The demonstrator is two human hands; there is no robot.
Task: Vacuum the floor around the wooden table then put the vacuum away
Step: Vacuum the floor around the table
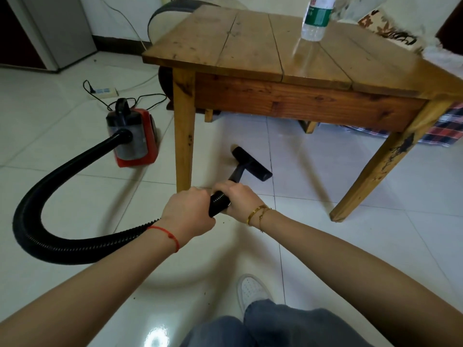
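A small red and black vacuum (134,136) stands on the white tiled floor, left of the wooden table (250,48). Its black ribbed hose (50,191) loops left and round to my hands. My left hand (188,214) grips the hose end, and my right hand (238,199) grips the black tube just ahead of it. The flat black nozzle (251,164) lies on the tiles under the table's front edge, right of the near left leg (184,139).
A water bottle (317,18) stands on the table top. A power strip (104,91) with cords lies on the floor behind the vacuum. A grey cabinet (57,31) is at far left, a plaid cloth (448,128) at right. My white shoe (253,291) is below.
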